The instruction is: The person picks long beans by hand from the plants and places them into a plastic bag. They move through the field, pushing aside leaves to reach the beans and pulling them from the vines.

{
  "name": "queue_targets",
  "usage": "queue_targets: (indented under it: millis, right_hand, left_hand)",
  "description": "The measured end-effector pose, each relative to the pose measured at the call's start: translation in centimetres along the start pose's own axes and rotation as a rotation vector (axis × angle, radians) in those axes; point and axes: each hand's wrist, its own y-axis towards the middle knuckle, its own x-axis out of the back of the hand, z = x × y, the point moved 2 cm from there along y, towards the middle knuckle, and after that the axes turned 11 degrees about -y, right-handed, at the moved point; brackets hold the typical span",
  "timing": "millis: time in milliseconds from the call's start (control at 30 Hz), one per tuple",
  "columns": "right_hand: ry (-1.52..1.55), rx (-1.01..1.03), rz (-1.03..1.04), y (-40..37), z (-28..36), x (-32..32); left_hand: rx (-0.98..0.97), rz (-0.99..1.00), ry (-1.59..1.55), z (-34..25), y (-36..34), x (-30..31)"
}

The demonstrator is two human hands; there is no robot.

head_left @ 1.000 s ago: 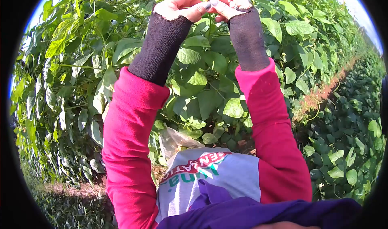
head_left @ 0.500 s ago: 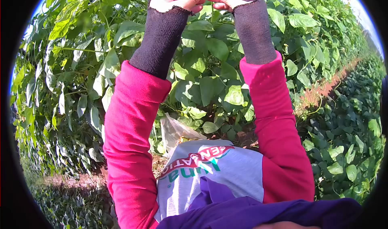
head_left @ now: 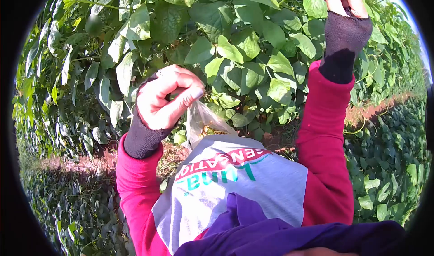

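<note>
My left hand (head_left: 169, 98) is low in front of me, thumb and fingertips pinched together just above the mouth of a clear plastic bag (head_left: 199, 120). What the pinch holds, if anything, is hidden by the fingers. Yellowish-brown dry bits show inside the bag. At the top right, my right hand (head_left: 341, 0) is raised against the green leaves. Its fingers are bent together, with the tips partly cut off by the frame edge, so whatever they grip cannot be made out. Dark fingerless sleeves cover both wrists.
Tall, dense leafy climbing plants (head_left: 253, 43) fill the space ahead. Another low green row (head_left: 384, 174) runs along the right, past a strip of reddish soil (head_left: 379, 109). A grey printed cloth (head_left: 235, 179) covers my front, behind the bag.
Both hands were together at the top centre, fingertips meeting at a small piece of plant. My left hand has come down to the bag; my right has moved right, among the leaves.
</note>
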Motion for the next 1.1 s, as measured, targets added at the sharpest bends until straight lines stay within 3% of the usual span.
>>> queue_targets:
  millis: [33,67,133,167,267,333,400,500,533,600,633,700,733,800,867,933,1000,1067,1100]
  right_hand:
    - [0.023,0.015,-0.008,0.1,-1.1,0.3]
    - [0.010,0.165,0.008,0.2,-1.0,0.7]
    - [0.046,0.219,0.089,0.9,-2.7,0.8]
    - [0.012,0.221,0.076,0.7,-2.0,0.9]
    - [-0.002,0.110,0.106,-1.4,1.6,1.2]
    - [0.332,0.135,0.289,-5.3,2.1,-0.2]
    - [0.534,0.215,0.636,-10.2,2.0,-2.8]
    - [0.265,0.450,1.109,-20.1,1.8,-5.8]
    - [0.304,0.358,1.338,-23.7,1.0,-6.3]
    - [0.243,0.502,1.730,-29.6,-1.1,-6.9]
    - [0.233,0.494,1.745,-30.6,-1.5,-6.8]
    - [0.122,0.436,1.787,-29.4,-0.6,-6.9]
    - [0.221,0.630,1.595,-29.0,-0.9,-6.9]
    - [0.342,0.514,1.421,-25.5,0.5,-6.9]
    - [0.334,0.229,1.378,-21.7,1.8,-6.4]
    - [0.373,0.263,1.207,-17.7,2.8,-5.6]
    - [0.403,0.278,0.948,-13.6,3.2,-4.5]
    - [0.244,0.445,0.649,-8.4,3.4,-3.0]
    - [0.142,0.446,0.514,-6.2,3.0,-2.3]
  left_hand:
    - [0.047,0.029,-0.038,1.6,-2.0,-0.1]
    - [0.093,0.054,-0.076,3.4,-4.1,-0.3]
    - [0.053,0.177,0.204,6.4,-7.8,-1.0]
    - [0.325,0.013,0.164,7.7,-9.8,-1.7]
    - [0.274,0.029,0.379,9.5,-13.3,-3.2]
    - [0.173,-0.013,0.441,10.8,-14.8,-4.2]
    - [0.149,0.007,0.490,10.5,-15.9,-4.6]
    - [0.293,0.011,0.389,9.8,-15.5,-4.1]
    - [0.290,0.004,0.394,9.9,-15.7,-4.0]
    - [0.497,0.033,0.456,11.0,-16.2,-3.9]
    - [0.419,-0.055,0.519,11.1,-16.5,-4.2]
    - [0.373,-0.040,0.535,11.3,-17.3,-4.4]
    - [0.344,-0.029,0.544,11.4,-17.1,-4.5]
    - [0.408,-0.005,0.500,10.3,-16.3,-4.5]
    - [0.402,-0.047,0.427,11.3,-16.1,-4.4]
    - [0.285,-0.028,0.494,10.8,-15.5,-4.0]
    - [0.331,-0.067,0.397,9.8,-14.6,-3.4]
    - [0.385,-0.120,0.298,8.9,-13.7,-3.1]
    - [0.276,-0.140,0.256,8.4,-13.0,-2.9]
